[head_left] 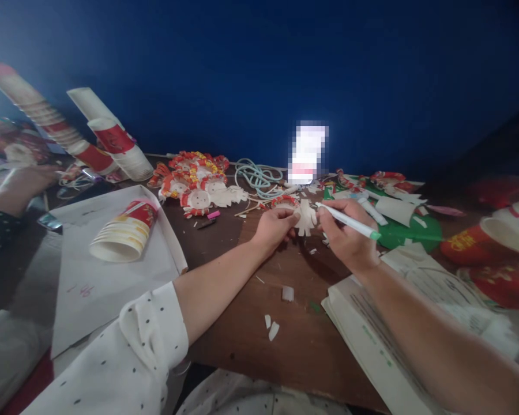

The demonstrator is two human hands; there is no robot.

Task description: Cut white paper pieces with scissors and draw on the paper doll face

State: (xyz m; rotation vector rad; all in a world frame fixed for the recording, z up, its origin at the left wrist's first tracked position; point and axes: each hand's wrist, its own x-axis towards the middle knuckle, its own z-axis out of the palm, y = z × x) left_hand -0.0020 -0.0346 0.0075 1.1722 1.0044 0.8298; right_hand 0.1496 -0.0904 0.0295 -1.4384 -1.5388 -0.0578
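My left hand [277, 227] pinches the left side of a small white paper cutout [305, 218], shaped like a little figure, above the brown table [251, 323]. In my right hand [350, 239] is a white marker pen [350, 221] with a green end, slanting down to the right. Its upper left end is close to the cutout's right edge; whether it touches, I cannot tell. Right behind the cutout lies a red and white paper piece [284, 202]. White paper scraps [273, 330] are scattered on the table nearer to me.
A white box lid [69, 311] holding stacked paper cups [125, 233] stands at left. Red-and-white paper crafts [194, 181], a blue cord [259, 177] and a lit, blurred-out screen [307, 154] are along the back. Red cups [471, 242] lie right. Another person's hand [23, 184] is far left.
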